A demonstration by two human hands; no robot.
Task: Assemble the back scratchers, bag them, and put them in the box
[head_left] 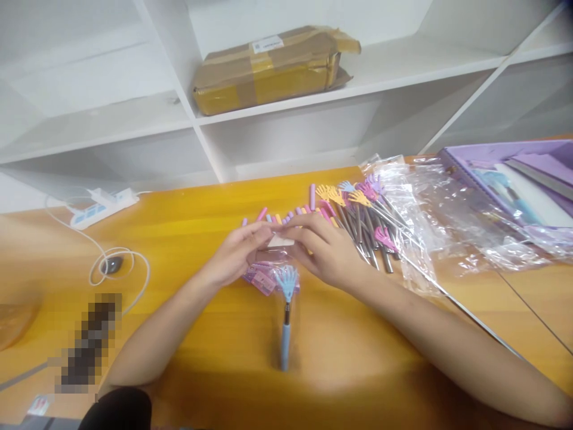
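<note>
A light blue back scratcher with a hand-shaped head lies inside a clear plastic bag. Both of my hands meet at the bag's top end, where a small white strip shows between the fingers. My left hand pinches the left side of that end, and my right hand closes on the right side with bent fingers. Pink printed cards lie just under my left hand. Beyond my hands are short coloured handle tubes, partly hidden by my fingers.
A pile of back scratchers with coloured hand heads lies to the right, beside clear plastic bags. A purple bin stands at far right. On the left are a power strip and cable. A taped carton sits on the shelf.
</note>
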